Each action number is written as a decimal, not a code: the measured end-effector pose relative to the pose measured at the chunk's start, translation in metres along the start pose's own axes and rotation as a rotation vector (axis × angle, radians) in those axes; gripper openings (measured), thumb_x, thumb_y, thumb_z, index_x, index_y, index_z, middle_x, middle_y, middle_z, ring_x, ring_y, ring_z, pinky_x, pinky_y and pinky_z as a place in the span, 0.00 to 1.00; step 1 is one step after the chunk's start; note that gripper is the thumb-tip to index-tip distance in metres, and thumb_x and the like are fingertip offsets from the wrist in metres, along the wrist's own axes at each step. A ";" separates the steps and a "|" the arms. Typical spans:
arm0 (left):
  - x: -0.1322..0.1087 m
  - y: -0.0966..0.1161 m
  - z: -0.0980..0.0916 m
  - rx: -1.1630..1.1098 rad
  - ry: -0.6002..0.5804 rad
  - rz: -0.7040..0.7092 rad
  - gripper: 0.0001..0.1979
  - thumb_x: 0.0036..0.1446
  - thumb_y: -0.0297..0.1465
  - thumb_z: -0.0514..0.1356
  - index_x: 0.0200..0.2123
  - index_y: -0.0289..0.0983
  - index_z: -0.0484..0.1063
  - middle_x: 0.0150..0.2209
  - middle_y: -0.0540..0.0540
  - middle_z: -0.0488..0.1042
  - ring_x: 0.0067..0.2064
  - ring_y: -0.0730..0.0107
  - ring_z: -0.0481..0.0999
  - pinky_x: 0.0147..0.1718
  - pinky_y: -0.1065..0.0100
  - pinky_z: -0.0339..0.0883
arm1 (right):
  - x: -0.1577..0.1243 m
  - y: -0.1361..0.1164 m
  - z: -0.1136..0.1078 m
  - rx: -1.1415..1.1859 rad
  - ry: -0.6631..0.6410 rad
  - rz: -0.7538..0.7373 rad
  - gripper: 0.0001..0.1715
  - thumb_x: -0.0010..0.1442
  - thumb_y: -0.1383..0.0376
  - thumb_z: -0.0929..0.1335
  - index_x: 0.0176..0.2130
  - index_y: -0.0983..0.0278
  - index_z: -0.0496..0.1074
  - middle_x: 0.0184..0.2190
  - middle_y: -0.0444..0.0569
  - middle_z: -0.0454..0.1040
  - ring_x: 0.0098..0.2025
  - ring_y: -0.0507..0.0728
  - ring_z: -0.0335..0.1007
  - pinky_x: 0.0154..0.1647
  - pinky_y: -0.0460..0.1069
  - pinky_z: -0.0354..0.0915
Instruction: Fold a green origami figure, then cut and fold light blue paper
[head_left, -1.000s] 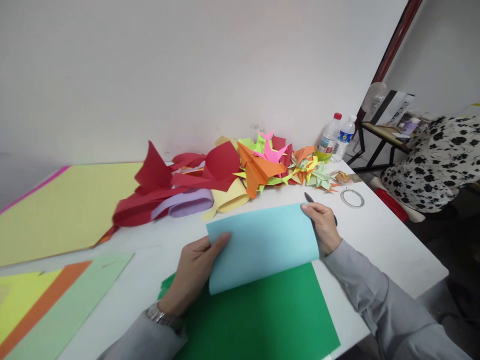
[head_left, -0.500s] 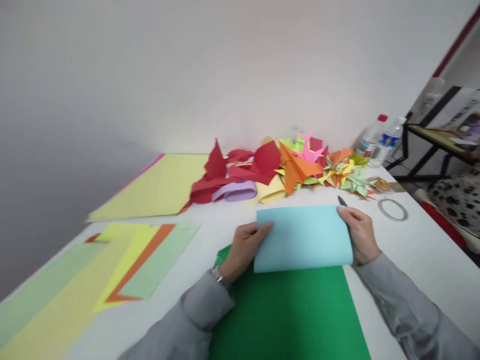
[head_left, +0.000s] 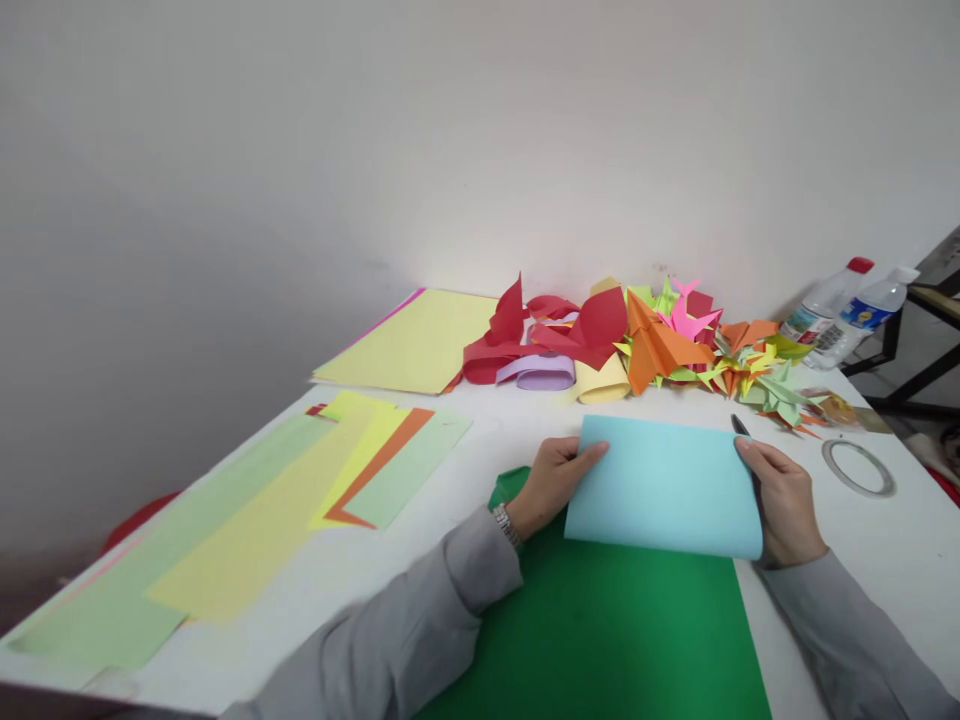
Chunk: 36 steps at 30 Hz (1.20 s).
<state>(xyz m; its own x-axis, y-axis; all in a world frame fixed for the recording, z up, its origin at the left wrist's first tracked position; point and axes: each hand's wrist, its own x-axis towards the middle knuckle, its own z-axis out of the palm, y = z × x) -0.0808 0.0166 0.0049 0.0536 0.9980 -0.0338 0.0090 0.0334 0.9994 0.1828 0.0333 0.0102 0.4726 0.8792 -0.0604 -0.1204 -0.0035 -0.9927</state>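
A light blue sheet of paper (head_left: 664,485) is held up between my two hands, its lower part curving. My left hand (head_left: 551,485) pinches its left edge, thumb on the front. At the right edge my right hand (head_left: 784,500) grips it with the thumb in front and the fingers behind. A large green sheet (head_left: 622,630) lies on the table beneath, partly covered by the blue paper and my left arm. The dark tip of a pen-like object (head_left: 739,425) shows just beyond my right hand; the rest of it is hidden.
Coloured paper strips (head_left: 247,520) lie at the left, with pale yellow sheets (head_left: 405,340) behind them. Folded paper shapes (head_left: 667,340) are heaped along the wall. A roll of tape (head_left: 859,468) and two plastic bottles (head_left: 862,315) are at the right.
The view has turned left, so everything appears shifted to the right. Both hands still hold the blue paper in nearly the same pose over the green sheet.
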 end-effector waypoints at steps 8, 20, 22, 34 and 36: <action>-0.002 0.005 0.000 0.039 0.023 -0.013 0.24 0.48 0.48 0.61 0.15 0.38 0.58 0.16 0.54 0.53 0.21 0.76 0.52 0.19 0.71 0.48 | 0.000 -0.001 0.003 -0.039 -0.006 -0.057 0.15 0.38 0.57 0.78 0.25 0.63 0.80 0.24 0.45 0.76 0.28 0.55 0.65 0.31 0.52 0.62; -0.009 0.019 0.008 -0.060 0.112 -0.233 0.26 0.33 0.51 0.70 0.22 0.33 0.73 0.19 0.49 0.70 0.21 0.71 0.65 0.17 0.71 0.60 | -0.006 -0.013 0.006 -0.007 -0.051 -0.122 0.13 0.42 0.57 0.75 0.24 0.66 0.79 0.21 0.44 0.74 0.27 0.53 0.63 0.31 0.49 0.61; -0.008 0.021 0.006 -0.083 0.133 -0.259 0.27 0.32 0.51 0.71 0.24 0.32 0.74 0.21 0.48 0.72 0.22 0.69 0.68 0.18 0.69 0.63 | -0.009 -0.010 0.007 -0.001 -0.058 -0.114 0.13 0.42 0.57 0.75 0.25 0.66 0.79 0.22 0.45 0.75 0.27 0.54 0.64 0.31 0.49 0.61; -0.010 0.020 0.003 -0.143 0.110 -0.279 0.23 0.33 0.47 0.72 0.24 0.32 0.75 0.24 0.46 0.76 0.25 0.65 0.72 0.23 0.65 0.68 | -0.014 -0.020 0.005 -0.022 -0.050 -0.165 0.16 0.42 0.55 0.75 0.25 0.66 0.80 0.23 0.47 0.76 0.27 0.54 0.65 0.30 0.49 0.62; -0.012 0.022 0.004 -0.158 0.112 -0.263 0.22 0.33 0.45 0.72 0.26 0.32 0.76 0.26 0.45 0.77 0.26 0.64 0.73 0.24 0.65 0.68 | -0.014 -0.019 0.004 -0.095 -0.036 -0.207 0.16 0.44 0.55 0.74 0.26 0.66 0.80 0.23 0.48 0.77 0.27 0.54 0.66 0.30 0.50 0.63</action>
<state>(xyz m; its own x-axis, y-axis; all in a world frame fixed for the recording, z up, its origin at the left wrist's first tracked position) -0.0770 0.0053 0.0273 -0.0402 0.9535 -0.2988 -0.1479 0.2900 0.9455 0.1756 0.0230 0.0305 0.4471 0.8822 0.1479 0.0596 0.1356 -0.9890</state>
